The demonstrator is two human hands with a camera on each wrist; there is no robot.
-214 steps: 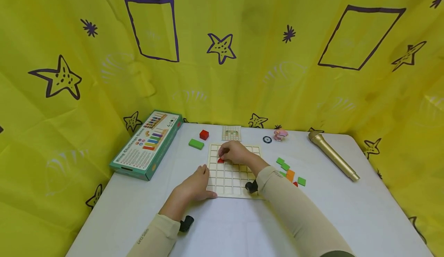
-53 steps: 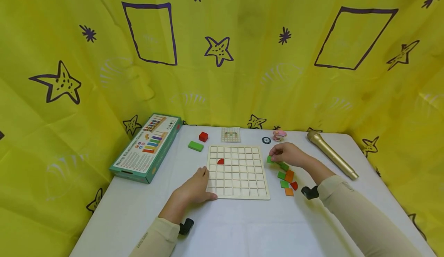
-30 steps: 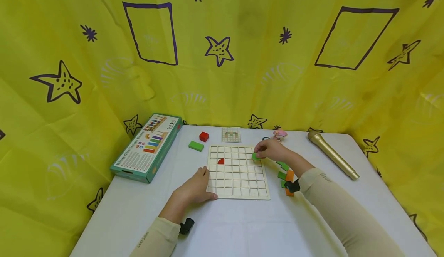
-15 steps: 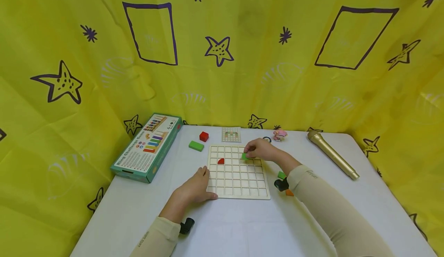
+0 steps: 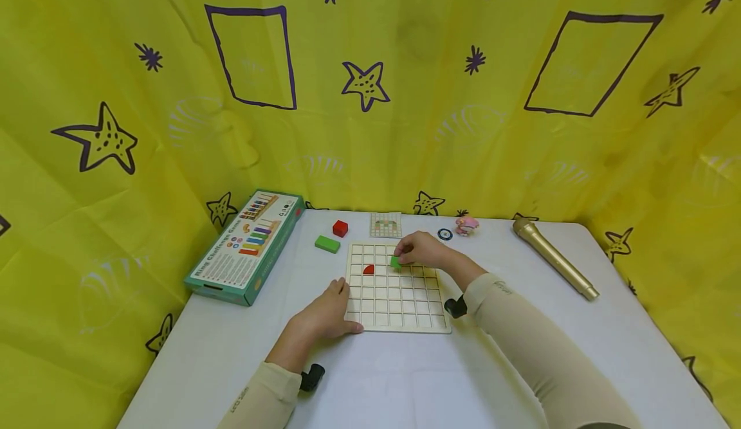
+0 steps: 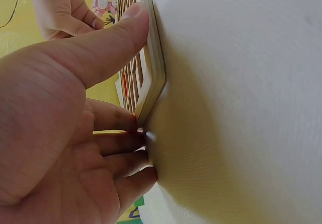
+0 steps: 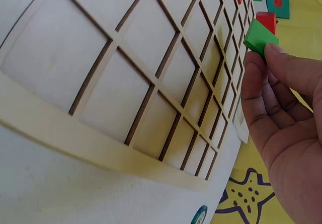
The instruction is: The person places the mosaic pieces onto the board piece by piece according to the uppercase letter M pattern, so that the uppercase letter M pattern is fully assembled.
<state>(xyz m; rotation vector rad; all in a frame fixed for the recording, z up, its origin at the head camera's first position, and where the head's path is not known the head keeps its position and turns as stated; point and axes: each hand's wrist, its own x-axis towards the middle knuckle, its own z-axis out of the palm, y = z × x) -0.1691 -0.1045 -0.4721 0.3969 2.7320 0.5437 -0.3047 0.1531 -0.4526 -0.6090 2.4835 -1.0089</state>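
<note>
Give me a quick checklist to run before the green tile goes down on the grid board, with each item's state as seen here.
1. Right hand pinches the green tile firmly: ok.
2. Tile is over the grid board, not beside it: ok.
3. Left hand steadies the board's near left corner: ok.
4. Cell under the tile is free: cannot tell, the fingers hide it.
5. Red piece sits apart from the tile, two cells to its left: ok.
6. Tile squared to the cell lines: cannot tell.

Bright, even light fills the scene, and the yellow curtain [image 5: 370, 94] glows without glare. Soft shadows lie under the hands on the white table [image 5: 405, 377]. The head view bows at its edges. The left hand [image 6: 55, 133] looms close, slightly soft.
</note>
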